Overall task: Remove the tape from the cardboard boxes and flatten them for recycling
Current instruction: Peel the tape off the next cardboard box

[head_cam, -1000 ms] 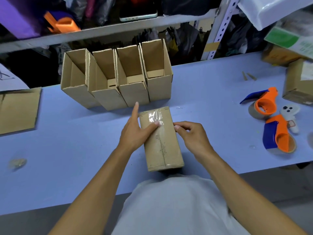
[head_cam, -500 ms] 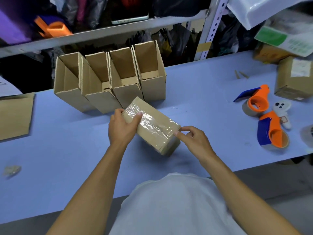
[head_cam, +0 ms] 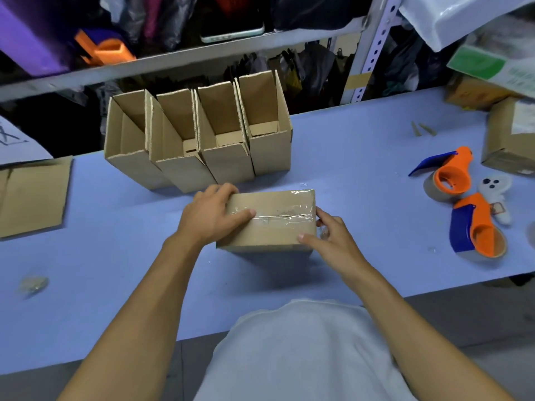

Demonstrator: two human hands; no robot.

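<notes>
Here the sealed box (head_cam: pixel 267 224) sat on the blue table (head_cam: pixel 362 175), close in front of me, long side across my view. Clear tape (head_cam: pixel 278 217) ran along its top seam and wrapped over the right end. My left hand (head_cam: pixel 210 217) gripped the left end, fingers over the far edge, thumb flat on the tape. My right hand (head_cam: pixel 333 241) pinched the right end at the near corner, thumb on top. No print was legible on the box top.

Behind it stood four open boxes (head_cam: pixel 199 140) in a row, flaps up, touching one another. A flattened sheet of cardboard (head_cam: pixel 31 198) lay at the far left. To the right lay two orange-and-blue tape dispensers (head_cam: pixel 474 227), with a white controller (head_cam: pixel 496 192) between and just beside them. A small closed carton (head_cam: pixel 512 140) carried a white label, unreadable. A green-and-white package (head_cam: pixel 489 62) showed writing too blurred to read. A crumpled wad (head_cam: pixel 33 283) lay at the near left. A metal shelf (head_cam: pixel 185 56) crossed behind, cluttered.
</notes>
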